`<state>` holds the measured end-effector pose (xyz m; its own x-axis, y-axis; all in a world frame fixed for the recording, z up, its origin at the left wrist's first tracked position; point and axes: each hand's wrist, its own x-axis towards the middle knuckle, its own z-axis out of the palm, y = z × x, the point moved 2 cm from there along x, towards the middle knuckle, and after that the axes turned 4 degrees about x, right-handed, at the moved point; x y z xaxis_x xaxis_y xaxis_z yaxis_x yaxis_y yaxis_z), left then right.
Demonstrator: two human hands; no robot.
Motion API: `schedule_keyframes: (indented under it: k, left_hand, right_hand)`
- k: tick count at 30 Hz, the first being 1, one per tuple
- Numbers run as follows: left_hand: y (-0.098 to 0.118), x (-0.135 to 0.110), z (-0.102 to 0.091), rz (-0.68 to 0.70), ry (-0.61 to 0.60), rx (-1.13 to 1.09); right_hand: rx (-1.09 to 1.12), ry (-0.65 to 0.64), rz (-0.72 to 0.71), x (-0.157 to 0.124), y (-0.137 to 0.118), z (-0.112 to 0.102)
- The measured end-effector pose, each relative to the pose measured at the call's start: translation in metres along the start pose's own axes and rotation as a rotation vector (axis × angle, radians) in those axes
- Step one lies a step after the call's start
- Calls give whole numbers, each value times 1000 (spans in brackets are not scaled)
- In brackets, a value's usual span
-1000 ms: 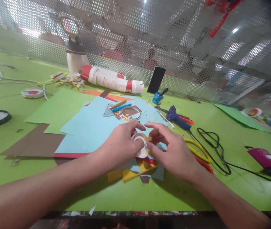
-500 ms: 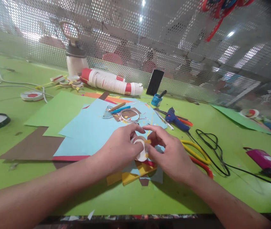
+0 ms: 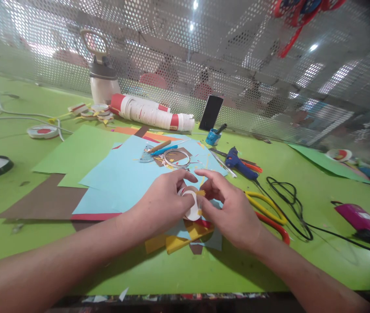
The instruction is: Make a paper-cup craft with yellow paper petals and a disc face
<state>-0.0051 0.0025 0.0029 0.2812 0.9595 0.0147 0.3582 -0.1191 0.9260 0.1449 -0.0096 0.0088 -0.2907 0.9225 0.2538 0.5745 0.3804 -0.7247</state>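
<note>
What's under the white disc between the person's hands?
Past the near edge of the white disc, yellow paper, a red strip and light blue paper show. What lies directly beneath is covered by the disc and the left hand.

From where I stand, the green tabletop (image 3: 132, 274) looks smooth, with a dull sheen. Along its far edge runs a screen (image 3: 171, 52) of what seems to be punched metal. Before it, the bottle (image 3: 104, 89) looks like satin plastic, the stacked cups (image 3: 142, 111) like ridged paper, and the phone (image 3: 211, 113) has a slick dark face. Toward the left edge, the blue sheet (image 3: 113, 174), green sheet (image 3: 77, 148) and brown sheet (image 3: 38, 198) are flat, matt paper. By the near edge, the white disc (image 3: 191, 213) looks like smooth matt paper or card. Toward the right edge, the glue gun (image 3: 237, 163) seems hard plastic, the magenta tool (image 3: 364, 219) shinier.
</note>
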Motion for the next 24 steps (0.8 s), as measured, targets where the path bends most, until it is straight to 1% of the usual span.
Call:
schedule_keyframes:
  k: [10,14,18,24]
  left_hand:
    - [-1,1,-1,0,12,-2]
    - [-1,3,-2,-33,9,0]
    - [-2,4,-3,-52,4,-28]
    - [-2,4,-3,-69,11,-31]
  right_hand:
    - [46,-10,-10,-1,1,0]
    - [92,-26,-16,-2,-4,-4]
    - [109,-12,-19,-3,-6,-9]
    - [108,-25,45,-2,-5,-8]
